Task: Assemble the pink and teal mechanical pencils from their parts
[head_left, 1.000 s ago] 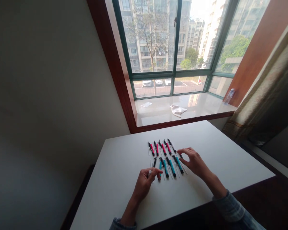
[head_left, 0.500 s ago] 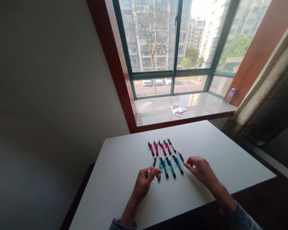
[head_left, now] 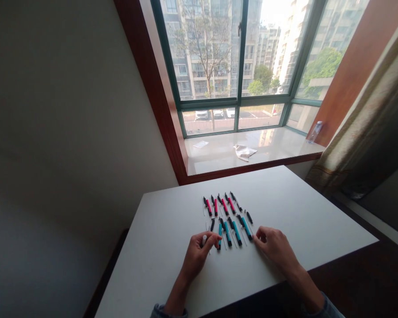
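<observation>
My left hand [head_left: 199, 251] is curled closed at the near left of the pen parts, with the white end of a slim pen part [head_left: 204, 240] poking out of the fist. Its fingertips are close to the leftmost turquoise pen barrel [head_left: 220, 236]. At the right end of the near row, the thumb and forefinger of my right hand [head_left: 273, 244] are pinched at the lower end of a thin white pen refill [head_left: 250, 229]. Beside that refill lies a turquoise barrel [head_left: 246, 228] with a black end. A short black pen piece [head_left: 249, 217] lies just above.
Pink pen barrels [head_left: 223, 206] with black pieces and refills form the far row. The white table [head_left: 159, 247] meets a window sill [head_left: 212, 165] holding a crumpled cloth [head_left: 245, 152] and a clear bottle [head_left: 315, 132]. A curtain [head_left: 361, 115] hangs at right.
My right hand has moved down and slightly left, and its fingertips have come to the lower end of the refill. My left hand stays closed in about the same place.
</observation>
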Available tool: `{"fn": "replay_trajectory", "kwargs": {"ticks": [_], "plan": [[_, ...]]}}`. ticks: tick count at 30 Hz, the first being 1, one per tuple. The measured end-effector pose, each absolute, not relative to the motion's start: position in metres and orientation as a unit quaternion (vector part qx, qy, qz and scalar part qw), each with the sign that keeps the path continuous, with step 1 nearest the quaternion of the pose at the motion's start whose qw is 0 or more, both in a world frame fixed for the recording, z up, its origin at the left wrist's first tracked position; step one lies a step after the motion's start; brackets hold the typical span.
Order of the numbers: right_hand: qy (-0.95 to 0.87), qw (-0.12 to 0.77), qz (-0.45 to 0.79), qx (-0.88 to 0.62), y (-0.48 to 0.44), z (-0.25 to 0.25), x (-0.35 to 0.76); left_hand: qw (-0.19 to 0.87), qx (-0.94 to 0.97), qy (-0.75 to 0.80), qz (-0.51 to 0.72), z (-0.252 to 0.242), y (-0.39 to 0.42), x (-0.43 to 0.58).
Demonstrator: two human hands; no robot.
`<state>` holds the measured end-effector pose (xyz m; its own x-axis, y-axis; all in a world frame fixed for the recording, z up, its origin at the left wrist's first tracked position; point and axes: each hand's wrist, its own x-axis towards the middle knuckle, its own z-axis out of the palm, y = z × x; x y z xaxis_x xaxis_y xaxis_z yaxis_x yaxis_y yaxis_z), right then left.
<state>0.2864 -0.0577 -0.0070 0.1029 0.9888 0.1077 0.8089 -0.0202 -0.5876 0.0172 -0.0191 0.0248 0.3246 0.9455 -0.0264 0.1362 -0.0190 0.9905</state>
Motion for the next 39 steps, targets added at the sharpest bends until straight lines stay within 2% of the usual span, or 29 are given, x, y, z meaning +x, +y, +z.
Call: {"fn": "replay_trajectory", "kwargs": {"ticks": [5,10,14,22,30,39], "plan": [[-0.639,0.286,0.184,-0.69,-0.058,-0.002,0.292,0.566,0.591,0.426,0.387,0.018,-0.018,0.015],[-0.647,0.381,0.207,-0.627,-0.064,0.013,0.283,0.636,0.512,0.354,0.457,0.014,-0.017,0.018],[-0.637,0.451,0.282,-0.558,-0.069,0.022,0.239,0.664,0.477,0.315,0.483,0.018,-0.019,0.026],[-0.567,0.521,0.42,-0.48,-0.07,0.031,0.178,0.65,0.5,0.322,0.473,0.015,-0.023,0.03],[-0.528,0.53,0.452,-0.486,-0.069,0.026,0.189,0.517,0.498,0.439,0.54,0.019,-0.015,0.025],[-0.458,0.595,0.452,-0.481,-0.048,0.033,0.207,0.584,0.43,0.447,0.524,0.008,-0.015,0.026]]}}
